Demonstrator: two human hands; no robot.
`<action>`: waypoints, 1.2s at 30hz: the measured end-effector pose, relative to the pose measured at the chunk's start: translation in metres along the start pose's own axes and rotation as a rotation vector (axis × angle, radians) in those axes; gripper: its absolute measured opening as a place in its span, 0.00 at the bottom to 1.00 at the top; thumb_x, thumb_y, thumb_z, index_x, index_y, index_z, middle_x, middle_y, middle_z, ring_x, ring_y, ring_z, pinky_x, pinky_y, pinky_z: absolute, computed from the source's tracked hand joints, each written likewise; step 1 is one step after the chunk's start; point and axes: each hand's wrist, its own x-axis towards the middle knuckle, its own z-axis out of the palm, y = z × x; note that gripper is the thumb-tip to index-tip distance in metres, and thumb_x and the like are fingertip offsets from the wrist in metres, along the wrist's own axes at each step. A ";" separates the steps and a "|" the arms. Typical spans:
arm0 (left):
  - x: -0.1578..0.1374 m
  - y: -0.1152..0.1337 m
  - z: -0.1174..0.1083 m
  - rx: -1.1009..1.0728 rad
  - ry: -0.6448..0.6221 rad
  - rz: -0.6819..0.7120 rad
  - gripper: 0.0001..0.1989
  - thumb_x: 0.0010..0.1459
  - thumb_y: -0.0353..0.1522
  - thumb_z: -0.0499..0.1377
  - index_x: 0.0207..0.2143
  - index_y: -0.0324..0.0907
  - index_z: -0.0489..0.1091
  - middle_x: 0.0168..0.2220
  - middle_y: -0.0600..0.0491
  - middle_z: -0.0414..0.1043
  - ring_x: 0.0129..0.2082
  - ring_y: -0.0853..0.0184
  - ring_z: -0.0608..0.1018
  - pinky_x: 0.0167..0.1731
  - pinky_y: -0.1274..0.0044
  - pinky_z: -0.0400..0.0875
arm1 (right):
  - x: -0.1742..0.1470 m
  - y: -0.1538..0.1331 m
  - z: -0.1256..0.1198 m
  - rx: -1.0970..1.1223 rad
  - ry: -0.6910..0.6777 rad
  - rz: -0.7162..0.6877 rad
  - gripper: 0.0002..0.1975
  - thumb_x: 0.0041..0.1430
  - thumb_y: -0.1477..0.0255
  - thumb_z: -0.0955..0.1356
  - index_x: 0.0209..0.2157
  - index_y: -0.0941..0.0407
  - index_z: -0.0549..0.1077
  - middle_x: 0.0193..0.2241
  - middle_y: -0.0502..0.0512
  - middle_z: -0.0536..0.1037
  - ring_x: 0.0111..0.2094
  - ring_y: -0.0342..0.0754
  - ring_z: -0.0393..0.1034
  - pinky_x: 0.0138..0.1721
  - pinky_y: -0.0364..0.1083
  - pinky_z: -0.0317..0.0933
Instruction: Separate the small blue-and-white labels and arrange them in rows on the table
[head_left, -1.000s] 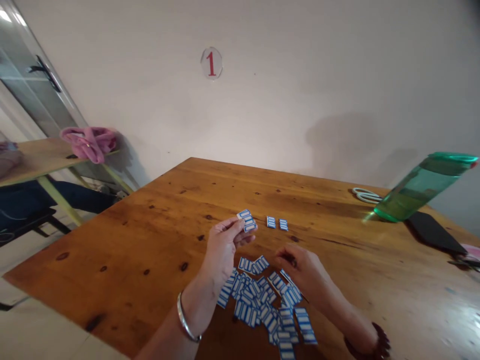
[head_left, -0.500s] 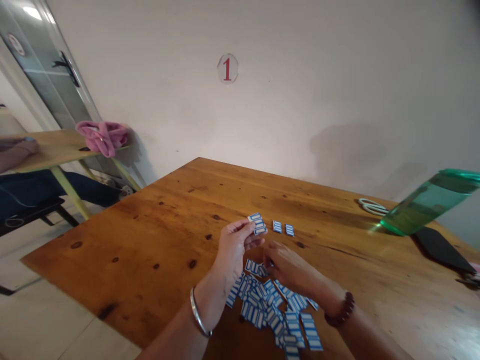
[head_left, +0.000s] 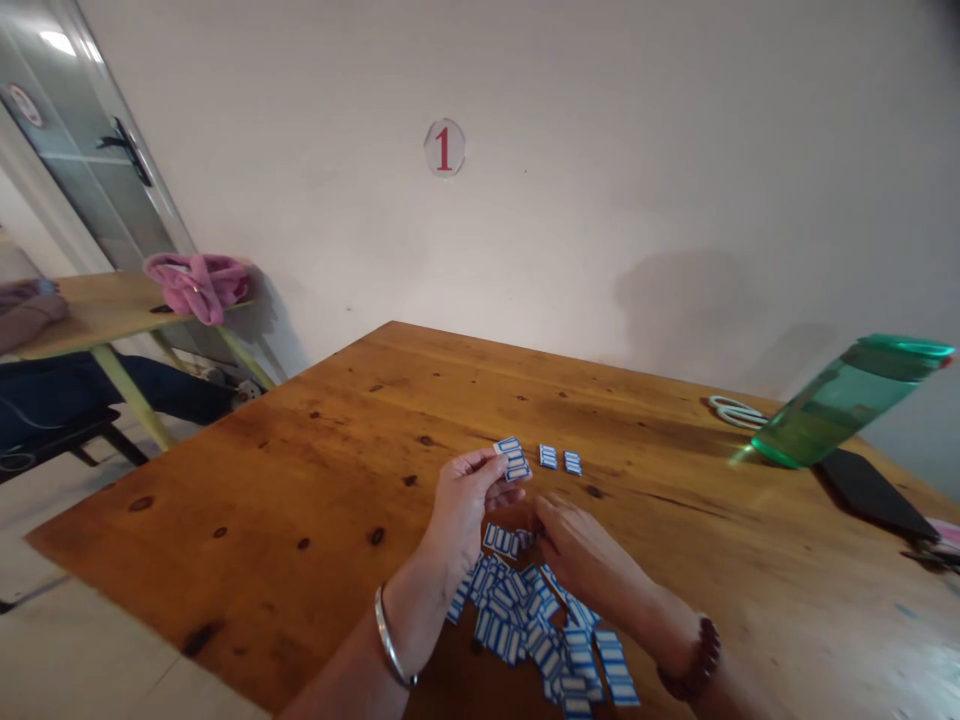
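Observation:
My left hand pinches a small sheet of blue-bordered labels between thumb and fingers, raised above the table. Its printed side faces up; whether it is one sheet or several stacked, I cannot tell. Just to the right, my right hand hangs over the far edge of a loose heap of similar label sheets. The fingers of that hand are curled down and together, and their tips are hidden, so anything they hold does not show. Beyond my hands lie two small neat stacks of label sheets, a left stack and a right stack.
On the wooden table, a green bottle, a white coiled cable and a dark flat case are at the right. A pink cloth lies on another table at left, where a person's hand rests.
The view has shifted slightly. My left hand keeps its hold on the label sheet, and my right hand stays over the heap with little visible movement.

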 end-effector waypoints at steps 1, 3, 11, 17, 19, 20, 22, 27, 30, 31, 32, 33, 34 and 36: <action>0.000 -0.001 0.000 0.020 -0.005 -0.002 0.08 0.40 0.30 0.64 0.25 0.37 0.70 0.23 0.51 0.74 0.23 0.66 0.76 0.27 0.75 0.70 | -0.003 0.002 0.000 0.033 0.033 0.022 0.08 0.51 0.82 0.58 0.30 0.58 0.65 0.29 0.57 0.73 0.31 0.48 0.66 0.32 0.45 0.57; -0.001 -0.003 0.000 0.103 -0.041 -0.002 0.07 0.40 0.31 0.63 0.25 0.37 0.71 0.23 0.52 0.73 0.24 0.68 0.75 0.28 0.75 0.69 | -0.012 0.008 -0.001 0.163 0.117 0.072 0.06 0.52 0.79 0.59 0.29 0.56 0.64 0.25 0.53 0.72 0.27 0.46 0.66 0.28 0.44 0.57; -0.005 -0.027 0.003 0.615 -0.396 -0.076 0.05 0.41 0.29 0.57 0.18 0.37 0.72 0.14 0.60 0.61 0.18 0.76 0.59 0.21 0.81 0.52 | -0.032 0.029 0.006 0.736 0.357 0.246 0.14 0.45 0.73 0.64 0.38 0.55 0.66 0.27 0.51 0.73 0.26 0.46 0.67 0.26 0.43 0.59; -0.011 -0.030 0.007 0.592 -0.407 -0.062 0.06 0.42 0.31 0.59 0.20 0.37 0.74 0.17 0.57 0.66 0.20 0.74 0.62 0.24 0.80 0.55 | -0.031 0.017 0.003 1.253 0.439 0.353 0.14 0.40 0.70 0.72 0.32 0.57 0.69 0.21 0.47 0.71 0.22 0.42 0.64 0.23 0.41 0.57; -0.014 -0.029 0.009 0.522 -0.367 -0.114 0.07 0.41 0.32 0.60 0.20 0.37 0.74 0.17 0.57 0.66 0.19 0.75 0.63 0.24 0.81 0.56 | -0.034 0.016 0.002 1.423 0.365 0.399 0.12 0.41 0.66 0.73 0.26 0.58 0.70 0.20 0.47 0.71 0.21 0.41 0.63 0.21 0.40 0.57; -0.015 -0.029 0.010 0.482 -0.336 -0.139 0.06 0.41 0.33 0.61 0.20 0.37 0.73 0.18 0.57 0.67 0.19 0.75 0.63 0.23 0.81 0.57 | -0.035 0.016 0.002 1.484 0.339 0.414 0.12 0.42 0.65 0.73 0.24 0.58 0.70 0.19 0.47 0.71 0.20 0.40 0.63 0.21 0.40 0.57; -0.016 -0.028 0.012 0.391 -0.274 -0.177 0.06 0.39 0.33 0.62 0.19 0.37 0.71 0.18 0.56 0.68 0.19 0.75 0.66 0.24 0.81 0.59 | -0.038 0.017 0.001 1.566 0.375 0.432 0.12 0.43 0.65 0.73 0.24 0.58 0.70 0.19 0.47 0.71 0.19 0.40 0.63 0.21 0.39 0.57; -0.016 -0.028 0.014 0.352 -0.178 -0.174 0.07 0.40 0.33 0.62 0.21 0.37 0.69 0.19 0.55 0.70 0.19 0.72 0.70 0.24 0.80 0.64 | -0.044 0.021 -0.004 1.604 0.562 0.435 0.13 0.38 0.64 0.75 0.23 0.56 0.71 0.19 0.46 0.70 0.20 0.39 0.63 0.22 0.38 0.59; -0.015 -0.029 0.013 0.415 -0.178 -0.164 0.08 0.42 0.34 0.60 0.22 0.37 0.69 0.20 0.54 0.71 0.20 0.71 0.71 0.24 0.79 0.65 | -0.049 0.019 -0.006 1.543 0.557 0.428 0.14 0.40 0.61 0.73 0.22 0.55 0.71 0.18 0.48 0.70 0.20 0.41 0.62 0.20 0.39 0.59; -0.015 -0.030 0.013 0.439 -0.183 -0.161 0.08 0.43 0.35 0.59 0.23 0.37 0.69 0.21 0.54 0.71 0.21 0.71 0.71 0.24 0.78 0.66 | -0.051 0.018 -0.007 1.478 0.530 0.408 0.13 0.42 0.60 0.72 0.22 0.56 0.71 0.18 0.48 0.69 0.19 0.41 0.62 0.20 0.39 0.58; -0.014 -0.032 0.013 0.462 -0.189 -0.156 0.08 0.43 0.35 0.59 0.22 0.37 0.69 0.21 0.54 0.71 0.20 0.71 0.71 0.24 0.78 0.66 | -0.052 0.017 -0.007 1.394 0.484 0.376 0.13 0.44 0.60 0.71 0.22 0.56 0.71 0.17 0.48 0.69 0.19 0.41 0.61 0.19 0.39 0.56; -0.014 -0.033 0.012 0.482 -0.197 -0.148 0.08 0.43 0.35 0.59 0.22 0.37 0.69 0.20 0.54 0.70 0.20 0.71 0.70 0.23 0.78 0.65 | -0.052 0.015 -0.008 1.293 0.428 0.338 0.13 0.46 0.61 0.70 0.21 0.56 0.70 0.17 0.47 0.68 0.19 0.41 0.60 0.19 0.39 0.55; -0.014 -0.035 0.012 0.498 -0.204 -0.135 0.08 0.43 0.34 0.59 0.21 0.37 0.69 0.19 0.54 0.69 0.19 0.71 0.69 0.22 0.79 0.65 | -0.052 0.014 -0.008 1.181 0.373 0.302 0.13 0.48 0.61 0.69 0.21 0.57 0.70 0.16 0.47 0.67 0.19 0.41 0.59 0.19 0.39 0.53; -0.015 -0.039 0.012 0.518 -0.220 -0.101 0.07 0.43 0.34 0.59 0.20 0.37 0.69 0.18 0.56 0.67 0.19 0.73 0.67 0.21 0.80 0.63 | -0.051 0.012 -0.008 0.964 0.332 0.270 0.13 0.49 0.63 0.68 0.19 0.57 0.69 0.16 0.47 0.66 0.18 0.40 0.56 0.18 0.39 0.50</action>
